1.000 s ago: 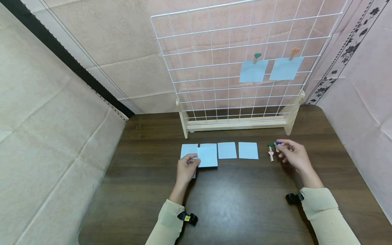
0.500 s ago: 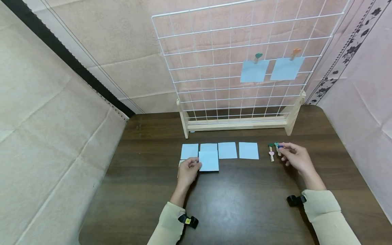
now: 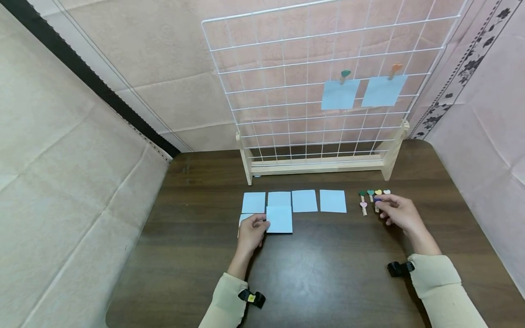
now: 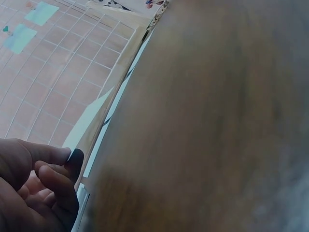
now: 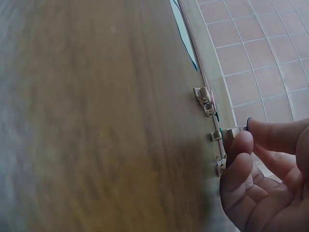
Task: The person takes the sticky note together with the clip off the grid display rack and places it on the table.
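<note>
Between thumb and fingers, my left hand (image 3: pixel 251 232) pinches the left edge of a square light-blue paper note (image 3: pixel 280 220). That note overlaps the lower part of another blue note (image 3: pixel 280 198) in the head view; in the left wrist view it stands tilted off the table. My right hand (image 3: pixel 399 213) pinches a small wooden clothespin with a blue heart (image 3: pixel 377 200). Near its fingertips lie clothespins with a dark green heart (image 3: pixel 362 193), a teal heart (image 3: pixel 371 192), a yellow heart (image 3: pixel 378 192) and a pink heart (image 3: pixel 363 205).
Behind the notes stands a white wire grid (image 3: pixel 295 102) on a wooden base (image 3: pixel 316 169). Two blue notes hang there, under a green-heart clothespin (image 3: pixel 345 74) and an orange-heart one (image 3: pixel 395 69). More blue notes (image 3: pixel 332 201) lie in a row on the brown table (image 3: pixel 320 269).
My left hand has brought its note nearer to me and slightly right. My right hand has drawn the blue-heart clothespin toward me and right, uncovering the yellow-heart and white-heart clothespins.
</note>
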Demonstrator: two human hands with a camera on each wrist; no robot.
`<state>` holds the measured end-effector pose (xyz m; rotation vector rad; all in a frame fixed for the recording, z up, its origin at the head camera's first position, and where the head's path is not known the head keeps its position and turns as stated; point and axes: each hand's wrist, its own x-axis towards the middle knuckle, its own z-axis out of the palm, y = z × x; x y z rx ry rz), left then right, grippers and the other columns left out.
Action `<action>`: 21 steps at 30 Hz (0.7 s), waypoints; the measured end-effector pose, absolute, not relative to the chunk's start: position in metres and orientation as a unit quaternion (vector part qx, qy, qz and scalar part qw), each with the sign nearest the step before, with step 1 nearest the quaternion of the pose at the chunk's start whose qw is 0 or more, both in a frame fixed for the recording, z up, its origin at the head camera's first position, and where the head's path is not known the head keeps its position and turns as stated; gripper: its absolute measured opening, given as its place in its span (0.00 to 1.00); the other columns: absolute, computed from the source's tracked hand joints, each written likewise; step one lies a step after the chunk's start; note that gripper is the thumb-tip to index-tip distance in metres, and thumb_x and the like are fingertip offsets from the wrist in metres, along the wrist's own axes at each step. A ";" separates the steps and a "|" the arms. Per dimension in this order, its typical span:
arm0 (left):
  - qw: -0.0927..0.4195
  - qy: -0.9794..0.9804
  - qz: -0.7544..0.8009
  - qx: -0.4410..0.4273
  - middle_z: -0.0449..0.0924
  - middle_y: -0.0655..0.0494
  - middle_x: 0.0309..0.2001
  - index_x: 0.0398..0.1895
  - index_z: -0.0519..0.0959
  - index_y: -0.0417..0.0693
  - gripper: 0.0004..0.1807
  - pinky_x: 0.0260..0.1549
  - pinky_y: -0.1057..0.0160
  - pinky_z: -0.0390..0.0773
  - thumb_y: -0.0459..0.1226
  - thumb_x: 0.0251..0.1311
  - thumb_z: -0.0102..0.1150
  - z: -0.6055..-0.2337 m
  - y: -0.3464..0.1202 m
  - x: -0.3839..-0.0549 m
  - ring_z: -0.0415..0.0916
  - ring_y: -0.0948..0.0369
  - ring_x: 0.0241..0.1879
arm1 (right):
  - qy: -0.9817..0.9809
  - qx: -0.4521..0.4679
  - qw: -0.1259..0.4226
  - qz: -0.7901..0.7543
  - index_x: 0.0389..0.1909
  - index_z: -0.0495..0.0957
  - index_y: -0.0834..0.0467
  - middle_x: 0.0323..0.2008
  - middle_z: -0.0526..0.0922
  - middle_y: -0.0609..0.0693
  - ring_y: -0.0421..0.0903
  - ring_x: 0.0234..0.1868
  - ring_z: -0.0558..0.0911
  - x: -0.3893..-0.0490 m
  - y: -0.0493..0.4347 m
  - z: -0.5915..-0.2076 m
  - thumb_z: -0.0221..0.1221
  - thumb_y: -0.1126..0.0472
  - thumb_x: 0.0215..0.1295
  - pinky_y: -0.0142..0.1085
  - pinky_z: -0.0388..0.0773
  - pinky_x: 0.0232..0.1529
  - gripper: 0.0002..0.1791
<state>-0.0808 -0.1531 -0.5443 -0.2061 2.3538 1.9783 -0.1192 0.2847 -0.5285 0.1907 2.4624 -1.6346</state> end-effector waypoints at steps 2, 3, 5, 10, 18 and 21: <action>0.032 0.765 0.640 -0.068 0.88 0.40 0.34 0.55 0.84 0.33 0.14 0.09 0.68 0.67 0.29 0.67 0.64 -0.545 -0.154 -0.081 0.60 0.69 0.07 | 0.828 0.061 0.092 -0.550 0.67 0.72 0.74 0.37 0.86 0.49 0.39 0.29 0.81 -0.120 0.285 -0.529 0.56 0.58 0.81 0.37 0.83 0.27 0.25; 0.033 0.766 0.639 -0.069 0.88 0.40 0.34 0.55 0.84 0.33 0.15 0.09 0.68 0.67 0.29 0.67 0.64 -0.546 -0.154 -0.081 0.60 0.69 0.07 | 0.827 0.060 0.095 -0.552 0.66 0.72 0.75 0.36 0.87 0.49 0.39 0.29 0.81 -0.120 0.285 -0.529 0.57 0.59 0.81 0.36 0.83 0.27 0.25; 0.035 0.768 0.636 -0.070 0.88 0.39 0.34 0.56 0.84 0.33 0.15 0.09 0.68 0.67 0.29 0.68 0.64 -0.547 -0.155 -0.081 0.59 0.69 0.07 | 0.824 0.061 0.102 -0.554 0.63 0.71 0.77 0.35 0.87 0.48 0.39 0.29 0.81 -0.121 0.286 -0.530 0.58 0.60 0.81 0.37 0.83 0.26 0.24; 0.040 0.771 0.632 -0.066 0.88 0.38 0.34 0.57 0.83 0.33 0.16 0.09 0.68 0.67 0.29 0.68 0.64 -0.547 -0.157 -0.080 0.59 0.69 0.06 | 0.821 0.069 0.122 -0.554 0.58 0.71 0.77 0.34 0.87 0.46 0.39 0.28 0.82 -0.123 0.285 -0.531 0.59 0.61 0.80 0.36 0.84 0.28 0.21; 0.038 0.783 0.619 -0.053 0.88 0.40 0.35 0.59 0.82 0.35 0.18 0.09 0.68 0.67 0.30 0.68 0.64 -0.543 -0.156 -0.079 0.61 0.68 0.07 | 0.803 0.073 0.138 -0.574 0.58 0.69 0.80 0.34 0.85 0.49 0.39 0.29 0.84 -0.126 0.283 -0.532 0.58 0.65 0.79 0.35 0.86 0.31 0.21; 0.037 0.793 0.606 -0.052 0.88 0.43 0.33 0.61 0.81 0.37 0.20 0.09 0.68 0.67 0.30 0.67 0.65 -0.544 -0.156 -0.079 0.61 0.66 0.06 | 0.800 0.073 0.142 -0.579 0.58 0.69 0.81 0.34 0.84 0.49 0.39 0.29 0.85 -0.126 0.284 -0.532 0.57 0.66 0.79 0.35 0.87 0.33 0.20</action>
